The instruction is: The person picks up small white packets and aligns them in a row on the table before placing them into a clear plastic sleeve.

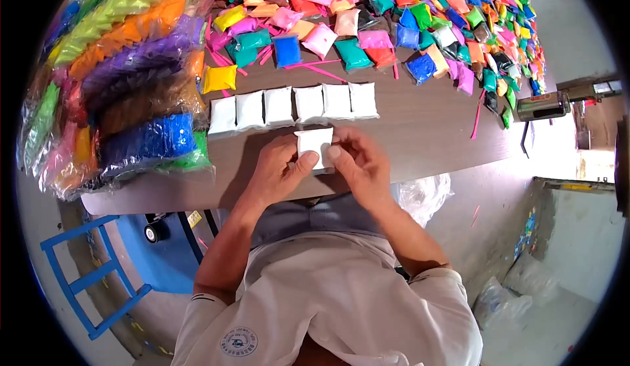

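Note:
My left hand (pixel 279 169) and my right hand (pixel 359 166) pinch a small white packet (pixel 314 144) between them, thumbs on its near face. It is held upright close to the table's front edge. Just beyond it, several similar white packets (pixel 278 107) lie side by side in a row on the brown table (pixel 420 136). The fingers behind the held packet are partly hidden.
A large heap of small coloured packets (pixel 353 52) spreads over the far side, with pink strips (pixel 315 71) among them. Clear bags of sorted coloured packets (pixel 147 140) stack at left. Below are a blue metal frame (pixel 92 277) and a clear plastic bag (pixel 425 195).

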Tool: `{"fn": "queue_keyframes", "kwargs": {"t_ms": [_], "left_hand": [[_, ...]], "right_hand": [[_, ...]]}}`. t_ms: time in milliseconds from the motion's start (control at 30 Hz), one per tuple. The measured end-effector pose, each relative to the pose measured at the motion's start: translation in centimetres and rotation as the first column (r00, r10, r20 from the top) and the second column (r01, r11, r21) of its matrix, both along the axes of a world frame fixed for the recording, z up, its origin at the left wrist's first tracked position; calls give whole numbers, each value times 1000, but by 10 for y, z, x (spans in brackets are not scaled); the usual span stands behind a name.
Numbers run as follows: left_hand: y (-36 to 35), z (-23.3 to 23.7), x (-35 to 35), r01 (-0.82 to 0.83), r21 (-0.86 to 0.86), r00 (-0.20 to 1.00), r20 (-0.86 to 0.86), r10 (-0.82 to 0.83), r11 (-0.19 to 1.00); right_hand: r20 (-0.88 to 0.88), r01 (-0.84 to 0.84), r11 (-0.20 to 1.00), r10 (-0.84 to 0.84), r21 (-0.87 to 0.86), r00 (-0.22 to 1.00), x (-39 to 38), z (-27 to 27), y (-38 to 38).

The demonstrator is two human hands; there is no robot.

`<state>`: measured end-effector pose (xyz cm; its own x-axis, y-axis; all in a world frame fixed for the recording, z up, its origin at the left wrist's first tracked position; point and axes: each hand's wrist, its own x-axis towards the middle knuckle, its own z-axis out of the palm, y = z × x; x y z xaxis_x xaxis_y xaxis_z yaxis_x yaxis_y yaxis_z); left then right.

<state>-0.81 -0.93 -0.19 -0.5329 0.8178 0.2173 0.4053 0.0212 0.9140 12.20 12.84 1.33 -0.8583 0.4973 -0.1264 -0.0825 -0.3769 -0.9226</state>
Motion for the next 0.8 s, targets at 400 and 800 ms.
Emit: {"fn": "queue_keyframes", "kwargs": {"t_ms": [400,800], "left_hand": [[3,-7,1,0,-15,998,-62,-1,1000],[1,-8,-1,24,-73,983,-181,-37,997]], "right_hand": [[120,-223,974,227,-43,967,-21,-4,12],[155,-237,966,251,-100,956,-5,10,9]]}}
